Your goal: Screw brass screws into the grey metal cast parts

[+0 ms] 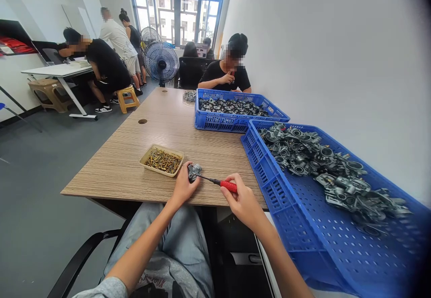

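My left hand [183, 185] is closed round a small grey metal carburetor body [195, 170] near the table's front edge. In my right hand [243, 199] is a screwdriver [229, 186] with a red handle and a dark shaft. Its shaft points left and its tip meets the carburetor body; the exact contact spot is too small to make out. Just left of the part stands a shallow cream tray [143, 162] filled with small brass-coloured pieces [164, 160].
A blue crate [269, 179] at right holds many metal carburetor bodies [299, 150]. Behind it, another blue crate [215, 123] holds similar parts. A person [229, 71] sits across the wooden table [124, 154]. A fan [161, 62] and other people are farther back.
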